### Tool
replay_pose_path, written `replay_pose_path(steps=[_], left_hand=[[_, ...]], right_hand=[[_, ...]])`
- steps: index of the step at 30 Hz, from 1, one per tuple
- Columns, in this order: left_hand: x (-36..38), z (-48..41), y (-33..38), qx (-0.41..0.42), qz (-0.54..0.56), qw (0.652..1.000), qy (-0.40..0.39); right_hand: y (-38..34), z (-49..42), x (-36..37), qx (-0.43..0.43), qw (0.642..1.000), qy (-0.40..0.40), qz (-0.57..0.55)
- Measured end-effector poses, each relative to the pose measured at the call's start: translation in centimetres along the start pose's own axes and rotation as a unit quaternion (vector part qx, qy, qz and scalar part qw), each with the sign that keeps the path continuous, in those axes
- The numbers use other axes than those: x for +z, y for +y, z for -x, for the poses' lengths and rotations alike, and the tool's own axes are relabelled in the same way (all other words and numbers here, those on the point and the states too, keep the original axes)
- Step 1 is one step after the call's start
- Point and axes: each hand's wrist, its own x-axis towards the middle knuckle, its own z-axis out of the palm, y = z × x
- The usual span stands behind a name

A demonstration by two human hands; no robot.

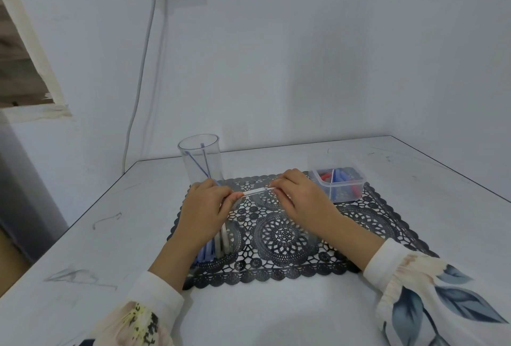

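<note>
A thin clear pen barrel (255, 191) hangs level above the black lace mat (279, 235). My left hand (206, 211) pinches its left end and my right hand (301, 195) pinches its right end. Behind my left hand stands a clear plastic cup (199, 160) with two thin refills leaning inside. Several blue, grey and white pen parts (217, 246) lie on the mat, partly hidden under my left wrist.
A small clear plastic box (338, 184) with red and blue pen caps sits at the mat's back right corner. The white table (276, 312) meets the wall behind and ends at the left edge. A cable (139, 88) hangs down the wall from a socket.
</note>
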Motion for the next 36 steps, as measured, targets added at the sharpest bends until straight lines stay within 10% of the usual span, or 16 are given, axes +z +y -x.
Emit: replay_pose_path(steps=[28, 36], left_hand=[[0.0, 0.2, -0.2, -0.026, 0.043, 0.998, -0.026], [-0.1, 0.2, -0.4, -0.043, 0.033, 0.998, -0.021]], right_hand=[[0.3, -0.3, -1.1, 0.019, 0.99, -0.04, -0.133], [0.0, -0.2, -1.6, 0.171, 0.96, -0.024, -0.219]])
